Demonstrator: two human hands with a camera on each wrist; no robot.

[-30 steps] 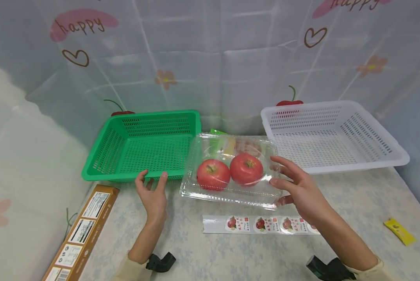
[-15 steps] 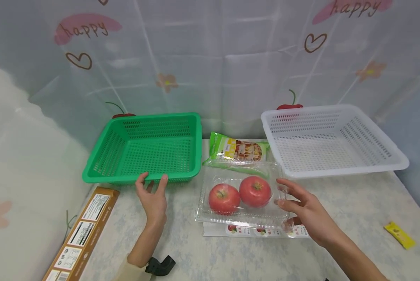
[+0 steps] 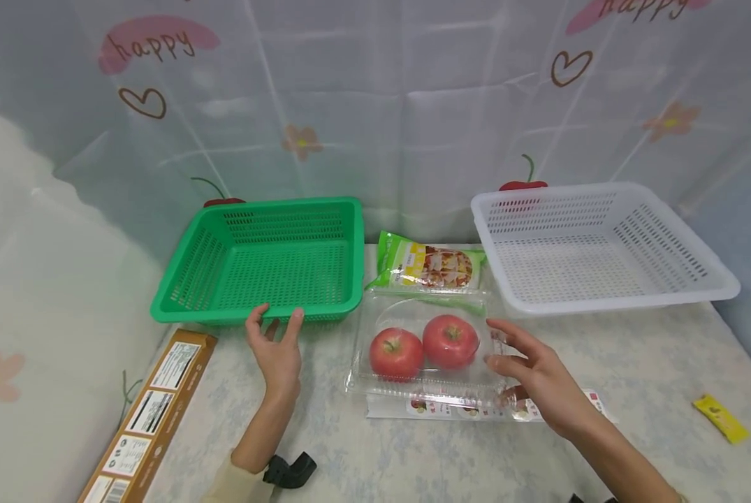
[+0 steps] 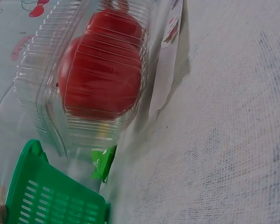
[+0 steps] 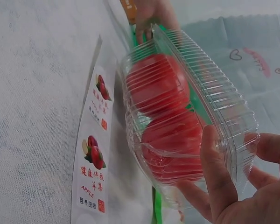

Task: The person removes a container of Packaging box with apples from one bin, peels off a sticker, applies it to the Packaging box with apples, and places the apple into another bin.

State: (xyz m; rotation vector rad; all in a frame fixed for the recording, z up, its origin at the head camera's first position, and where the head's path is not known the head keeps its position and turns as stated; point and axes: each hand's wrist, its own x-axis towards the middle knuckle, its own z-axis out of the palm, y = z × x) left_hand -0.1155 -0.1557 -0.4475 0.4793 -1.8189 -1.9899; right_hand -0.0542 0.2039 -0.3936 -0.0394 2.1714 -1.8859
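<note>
A clear plastic clamshell box [image 3: 350,381] with two red apples [image 3: 396,353] inside is in the middle of the head view. My right hand [image 3: 541,377] grips its right side, thumb and fingers spread about the edge, as the right wrist view also shows. The box's front edge overlaps a strip of apple stickers [image 5: 91,177]; in the right wrist view the box hangs a little above that strip. Over at the green basket [image 3: 258,314], my left hand [image 3: 277,353] has its relaxed fingertips right at the front rim and holds nothing.
Behind the box lies a green snack packet [image 3: 432,265]. A white basket [image 3: 614,304] stands at the back right, with a small yellow packet [image 3: 721,418] in front of it. A long brown carton [image 3: 149,412] lies along the left edge.
My right hand has brought the clamshell box down and nearer to me, uncovering the green packet and partly covering the sticker strip. My left hand has stayed at the green basket.
</note>
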